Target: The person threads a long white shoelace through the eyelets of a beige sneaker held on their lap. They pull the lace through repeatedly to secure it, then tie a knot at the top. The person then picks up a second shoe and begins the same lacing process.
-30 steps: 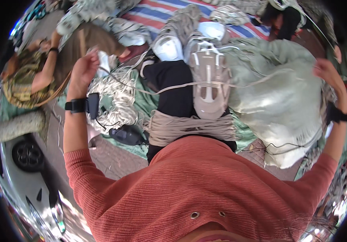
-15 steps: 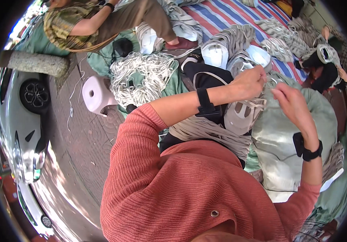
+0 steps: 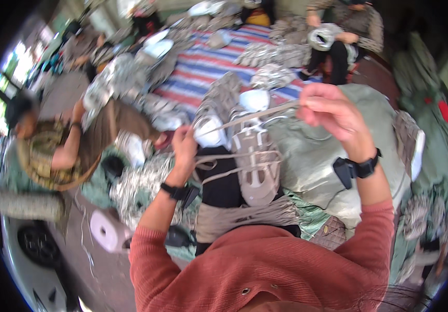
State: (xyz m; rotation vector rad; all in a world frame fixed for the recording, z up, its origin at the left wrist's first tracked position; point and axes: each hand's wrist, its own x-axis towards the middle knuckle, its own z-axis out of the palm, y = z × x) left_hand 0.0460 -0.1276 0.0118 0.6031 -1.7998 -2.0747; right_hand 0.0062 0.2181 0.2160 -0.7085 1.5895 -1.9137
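Observation:
A flat beige lace (image 3: 275, 109) is stretched in the air between my hands, rising toward the right. My left hand (image 3: 184, 152) pinches its lower end. On the other side my right hand (image 3: 333, 112) grips it between thumb and fingers, palm partly turned up. Below the lace, a beige shoe upper (image 3: 255, 194) with cut-out openings lies on my dark-trousered lap. Loose loops of lace hang around its middle. A bundle of beige laces (image 3: 244, 214) lies across my lap, close to my waist.
A large pale green sack (image 3: 317, 151) stands at my right. Heaped white laces (image 3: 135, 192) and a pink stool (image 3: 108, 230) are at my left. Stacked shoe uppers (image 3: 224, 96) lie ahead by a striped sheet (image 3: 203, 65). Other people sit to the left and at the back.
My hands have moved from close together to wide apart, drawing the lace out between them. The view has turned, showing more of the striped sheet and the people around it.

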